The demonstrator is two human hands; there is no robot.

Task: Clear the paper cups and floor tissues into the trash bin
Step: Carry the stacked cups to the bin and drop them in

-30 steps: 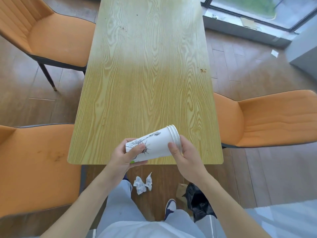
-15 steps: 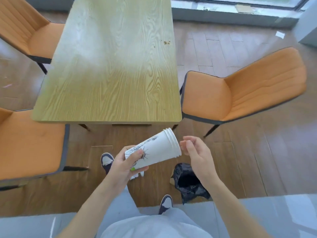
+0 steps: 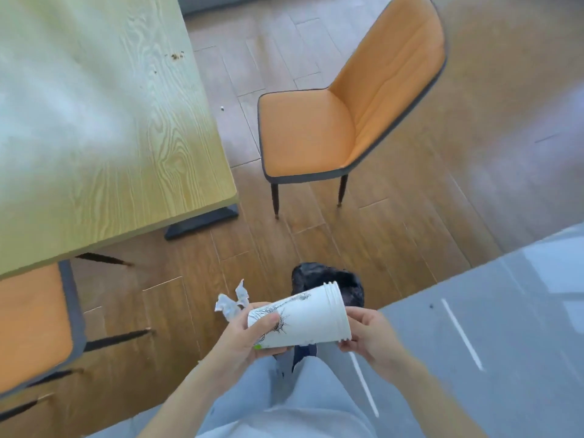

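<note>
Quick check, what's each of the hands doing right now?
Left hand: closed around the base end of the paper cups, held on their side.
Right hand: fingers at the cups' rim, steadying it; firm grip cannot be told.

The white stacked paper cups with a black line drawing [image 3: 303,317] hide the near part of the black-lined trash bin [image 3: 347,281], so its rim is only partly visible. The left hand [image 3: 243,339] covers the cups' base and the lower edge of the crumpled white tissue [image 3: 232,303]. The light wooden table [image 3: 94,121] and the orange padded chair at left [image 3: 31,327] are cut off by the frame's edge. The right hand's [image 3: 369,336] fingertips sit behind the cup rim.
</note>
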